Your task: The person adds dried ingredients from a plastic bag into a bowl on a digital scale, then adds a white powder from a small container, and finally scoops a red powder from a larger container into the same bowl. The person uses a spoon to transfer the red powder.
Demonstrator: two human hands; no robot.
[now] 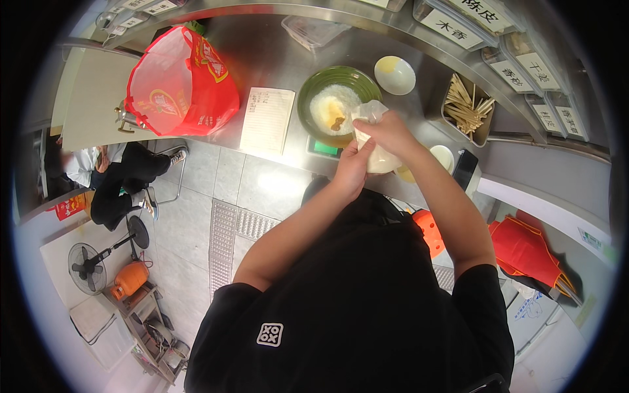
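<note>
Both of my hands are closed on a clear plastic bag (382, 160) of pale powder, held over the near right rim of a green bowl (306, 98). My right hand (386, 134) grips the upper part of the bag, and my left hand (352, 173) pinches its left side lower down. White grains or powder (333, 98) fill the bowl, with yellowish and brown powder patches on top. Under the bowl's near side shows a device with a green display (325, 148), perhaps a scale. The bag's mouth is partly hidden by my fingers.
A white bowl (395, 75) with yellow residue stands behind the bag; another pale bowl (442, 157) and a black phone (466, 169) lie to the right. A notebook (267, 121) and red bag (216, 98) are left. A bin of wooden sticks (466, 108) stands right. A seated person (121, 173) is far left.
</note>
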